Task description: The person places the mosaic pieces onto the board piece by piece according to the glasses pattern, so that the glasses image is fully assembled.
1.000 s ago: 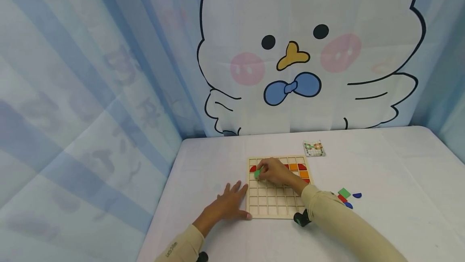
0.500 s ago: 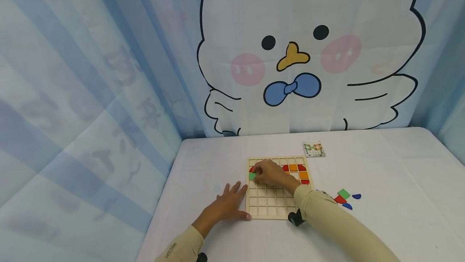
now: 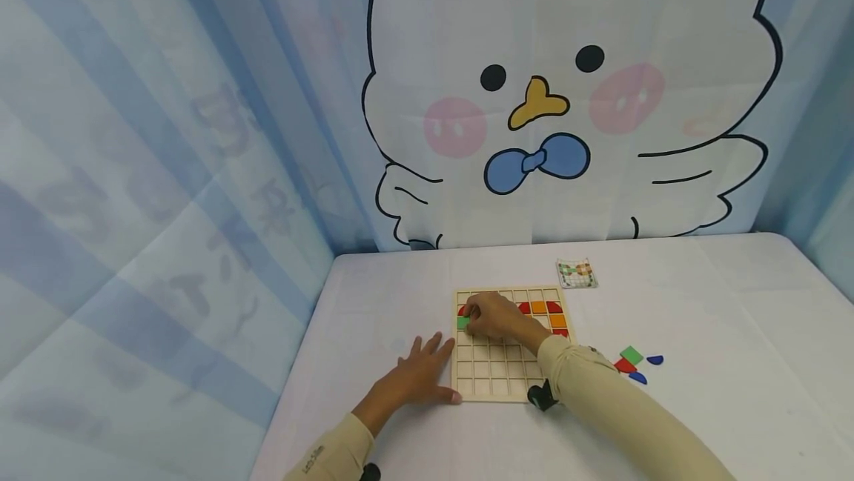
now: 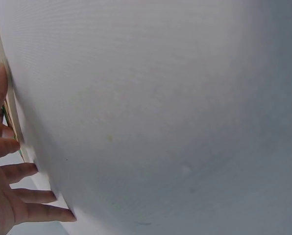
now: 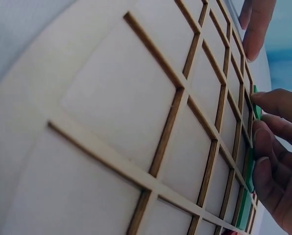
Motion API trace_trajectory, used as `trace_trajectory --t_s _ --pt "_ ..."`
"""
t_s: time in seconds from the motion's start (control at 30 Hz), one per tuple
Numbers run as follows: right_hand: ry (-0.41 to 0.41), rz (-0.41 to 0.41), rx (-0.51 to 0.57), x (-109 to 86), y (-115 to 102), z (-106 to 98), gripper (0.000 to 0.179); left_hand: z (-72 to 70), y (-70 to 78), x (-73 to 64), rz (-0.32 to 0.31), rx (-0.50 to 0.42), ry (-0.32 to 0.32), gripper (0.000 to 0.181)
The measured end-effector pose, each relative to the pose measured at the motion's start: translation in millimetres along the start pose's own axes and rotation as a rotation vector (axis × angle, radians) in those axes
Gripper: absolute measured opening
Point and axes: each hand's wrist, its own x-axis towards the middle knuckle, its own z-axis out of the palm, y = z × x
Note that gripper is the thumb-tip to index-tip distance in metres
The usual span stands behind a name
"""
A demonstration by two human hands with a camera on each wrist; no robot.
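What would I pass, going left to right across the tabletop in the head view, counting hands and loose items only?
Left hand, right hand, patterned card, loose green square, rightmost blue piece. The loose red piece and other blue piece overlap the green square's span, so they're omitted.

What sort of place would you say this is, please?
Probably a tabletop play or recording booth: a white-covered table holds a gridded wooden board with coloured pieces, and a blue curtain printed with a cartoon character hangs behind it.

Card (image 3: 577,274) behind board (image 3: 491,364), perhaps touching.
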Motion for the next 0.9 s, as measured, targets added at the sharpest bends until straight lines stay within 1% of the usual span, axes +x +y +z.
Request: trace_trajectory --t_s 0.13,0.23,0.4,0.5,0.6,0.63,0.7,0.8,0.9 --pt "-0.016 -0.004 0.007 -1.9 0.0 -2.3 0.021 0.0 0.2 0.4 0.008 0.003 0.002 0.100" --pt "-0.046 -0.033 0.034 -4.8 0.7 -6.3 0.024 0.0 0.2 0.9 0.009 0.004 0.001 0.100" --pt "-0.121 -0.145 0.092 -15.8 11.1 -18.6 0.029 1.9 -1.3 2.8 -0.002 -0.001 -0.002 0.101" --pt "-0.155 -0.207 0.177 -27.1 23.3 -30.5 0.031 4.2 -2.0 3.5 -0.007 -0.006 0.003 0.101" --pt "-0.144 -0.233 0.233 -39.6 36.6 -44.1 0.030 5.3 -2.3 3.0 -0.013 -0.015 0.010 0.102" --pt "-0.135 -0.232 0.245 -44.1 40.8 -48.9 0.030 4.9 -2.3 2.5 -0.016 -0.018 0.013 0.102" --pt "-0.105 -0.226 0.229 -53.6 49.3 -58.2 0.029 4.4 -2.6 1.5 -0.023 -0.021 0.016 0.103" --pt "-0.061 -0.190 0.187 -69.9 63.5 -70.9 0.027 3.7 -3.0 0.7 -0.023 -0.021 0.016 0.103" --pt "-0.041 -0.131 0.162 -89.6 78.6 -81.9 0.024 4.4 -2.5 1.0 -0.013 -0.021 0.013 0.103"
